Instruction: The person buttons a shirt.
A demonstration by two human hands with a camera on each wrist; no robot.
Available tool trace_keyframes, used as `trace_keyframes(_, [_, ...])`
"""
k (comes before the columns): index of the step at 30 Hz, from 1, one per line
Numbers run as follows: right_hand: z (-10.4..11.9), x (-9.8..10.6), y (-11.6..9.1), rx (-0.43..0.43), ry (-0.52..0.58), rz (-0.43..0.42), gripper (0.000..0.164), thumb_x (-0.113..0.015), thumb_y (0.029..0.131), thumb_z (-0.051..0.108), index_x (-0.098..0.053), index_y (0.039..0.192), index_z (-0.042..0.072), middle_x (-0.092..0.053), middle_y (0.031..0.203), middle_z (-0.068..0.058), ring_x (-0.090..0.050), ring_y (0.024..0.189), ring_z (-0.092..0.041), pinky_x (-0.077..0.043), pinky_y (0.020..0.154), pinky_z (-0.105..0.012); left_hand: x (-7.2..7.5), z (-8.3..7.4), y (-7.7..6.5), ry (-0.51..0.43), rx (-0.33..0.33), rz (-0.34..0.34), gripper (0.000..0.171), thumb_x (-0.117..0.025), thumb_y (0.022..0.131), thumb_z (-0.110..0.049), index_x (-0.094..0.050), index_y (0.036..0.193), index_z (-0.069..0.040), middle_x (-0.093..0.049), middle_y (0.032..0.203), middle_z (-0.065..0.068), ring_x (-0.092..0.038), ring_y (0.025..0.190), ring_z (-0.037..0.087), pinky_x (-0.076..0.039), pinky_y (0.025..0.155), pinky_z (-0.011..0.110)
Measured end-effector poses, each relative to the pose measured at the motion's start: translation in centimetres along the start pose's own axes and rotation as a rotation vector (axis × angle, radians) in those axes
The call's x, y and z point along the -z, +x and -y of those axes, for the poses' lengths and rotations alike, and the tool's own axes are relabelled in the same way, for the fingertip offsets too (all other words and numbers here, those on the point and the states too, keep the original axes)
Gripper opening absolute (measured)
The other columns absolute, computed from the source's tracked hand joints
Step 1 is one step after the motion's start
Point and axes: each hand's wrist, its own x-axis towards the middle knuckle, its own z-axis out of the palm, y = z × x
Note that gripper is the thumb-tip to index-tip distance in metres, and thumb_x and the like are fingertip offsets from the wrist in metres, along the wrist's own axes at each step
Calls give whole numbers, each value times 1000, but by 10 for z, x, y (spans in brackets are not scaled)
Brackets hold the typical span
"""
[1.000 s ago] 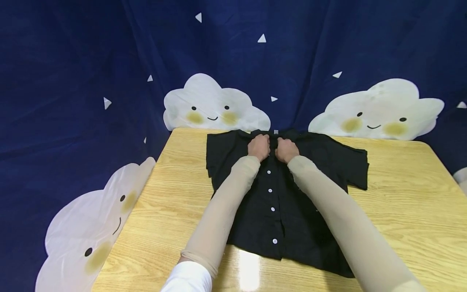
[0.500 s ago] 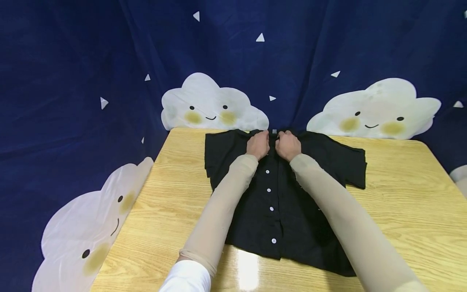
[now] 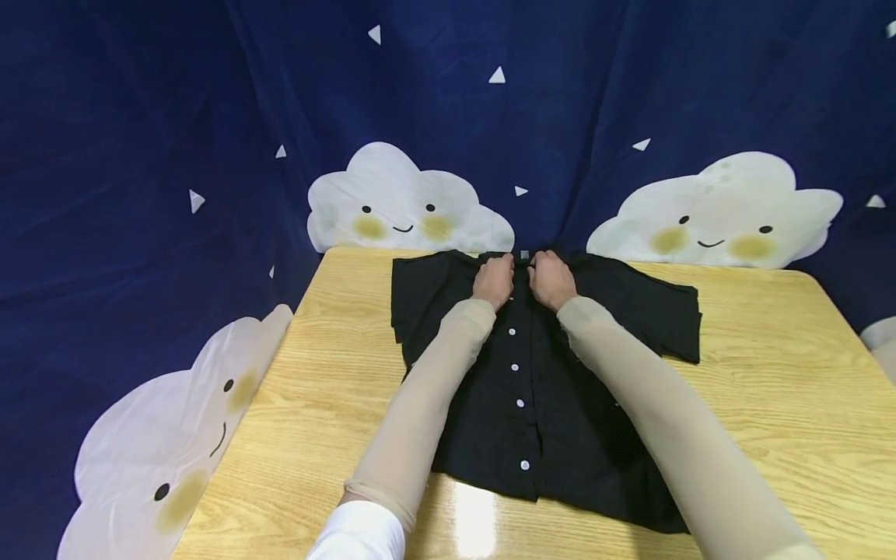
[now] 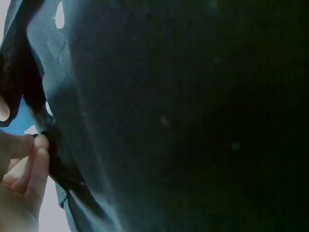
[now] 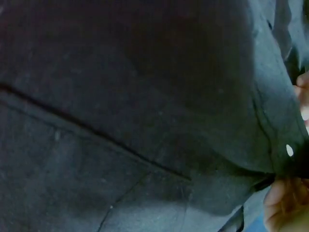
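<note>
A black short-sleeved shirt lies front up, sleeves spread, a row of white buttons down its middle. Near the collar, my left hand pinches the edge of the neck opening. In the left wrist view, the thumb and fingers of that left hand meet on the dark cloth. Just to its right, my right hand grips the other side of the opening. The right wrist view has the right hand at the cloth's edge near a white button. A small pale label shows between the hands.
The shirt lies on a light wood table, its collar at the far edge. Behind hangs a dark blue curtain with white cloud shapes. Beige oversleeves cover both forearms, which overlap the shirt.
Both hands have moved slightly away from me, up to the collar, the right one more visibly. The shirt body lies as before, and the head view has shifted a little.
</note>
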Motion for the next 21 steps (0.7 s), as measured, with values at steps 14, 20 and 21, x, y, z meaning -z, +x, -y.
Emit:
trace_keyframes(14, [6, 1, 1, 11, 129, 31, 25, -50, 95, 11, -60, 113, -5, -58, 112, -23, -53, 108, -37, -39, 95, -47, -3, 0, 4, 259, -44, -98, 6, -59, 94, -25, -65, 93, -23, -68, 89, -6, -60, 83, 17, -38, 80, 35])
trace_keyframes(20, [11, -2, 1, 10, 144, 38, 25, -51, 95, 11, -61, 111, -6, -59, 110, -23, -55, 106, -37, -40, 93, -47, -1, 1, 2, 281, -52, -133, 6, -60, 93, -28, -65, 92, -24, -68, 89, -7, -58, 86, 18, -35, 81, 35])
trace_keyframes(21, [11, -2, 2, 10, 148, 36, 25, -52, 95, 12, -61, 111, -6, -60, 110, -23, -55, 105, -36, -40, 92, -46, -1, 1, 2, 280, -50, -139, 6, -60, 93, -28, -65, 92, -24, -68, 89, -7, -58, 86, 18, -34, 81, 36])
